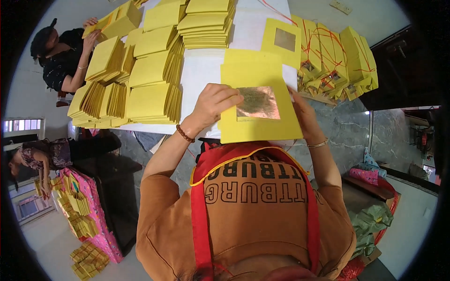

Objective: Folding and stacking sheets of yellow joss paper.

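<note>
The yellow sheets are lying between my hands, foil on top. My left hand is touching the foil's left edge; my right hand is meeting the sheets' right edge. Whether either is gripping, I cannot tell. Folded stacks are standing leftward.

Head-worn fisheye view, facing steeply down, hands close below (straight edges bending), white tabletop beyond
</note>
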Demonstrator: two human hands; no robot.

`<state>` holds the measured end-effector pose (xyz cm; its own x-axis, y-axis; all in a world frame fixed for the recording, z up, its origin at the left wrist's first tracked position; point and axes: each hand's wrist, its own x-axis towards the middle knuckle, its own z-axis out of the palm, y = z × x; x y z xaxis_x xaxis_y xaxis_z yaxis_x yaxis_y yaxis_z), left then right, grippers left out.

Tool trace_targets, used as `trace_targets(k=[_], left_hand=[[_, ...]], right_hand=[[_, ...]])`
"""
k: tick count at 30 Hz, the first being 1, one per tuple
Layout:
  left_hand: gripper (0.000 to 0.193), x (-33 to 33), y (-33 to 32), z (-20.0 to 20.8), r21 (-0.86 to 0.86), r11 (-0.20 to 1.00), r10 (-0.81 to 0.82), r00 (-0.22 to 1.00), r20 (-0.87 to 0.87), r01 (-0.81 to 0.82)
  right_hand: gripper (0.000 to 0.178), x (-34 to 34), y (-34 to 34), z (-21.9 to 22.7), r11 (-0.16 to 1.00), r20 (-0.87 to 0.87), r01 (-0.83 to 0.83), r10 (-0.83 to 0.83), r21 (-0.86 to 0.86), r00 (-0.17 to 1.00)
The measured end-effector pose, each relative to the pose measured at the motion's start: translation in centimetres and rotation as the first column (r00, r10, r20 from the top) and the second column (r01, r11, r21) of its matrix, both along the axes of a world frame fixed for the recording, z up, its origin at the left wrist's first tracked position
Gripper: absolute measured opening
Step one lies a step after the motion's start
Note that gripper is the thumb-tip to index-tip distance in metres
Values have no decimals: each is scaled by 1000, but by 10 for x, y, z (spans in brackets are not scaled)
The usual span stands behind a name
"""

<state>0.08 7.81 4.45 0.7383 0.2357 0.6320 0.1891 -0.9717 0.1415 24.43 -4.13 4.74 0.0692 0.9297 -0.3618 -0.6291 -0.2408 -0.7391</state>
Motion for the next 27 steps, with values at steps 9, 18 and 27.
trace_targets(k=[9,18,27], left_hand=[[24,-11,-1,-19,-232,973,3,1000,-14,-6],[21,-15,-24,-15,-774,618,168,985,-42,-138],[35,5,-14,-8,-992,68,404,912,-70,-106]], right_hand=[[29,3,2,-7,706,930,-627,-357,330,88],[23,-4,-2,-7,902,987,-418,-43,106,156],[43,-31,8,-6,993,840,22,-111,117,531]])
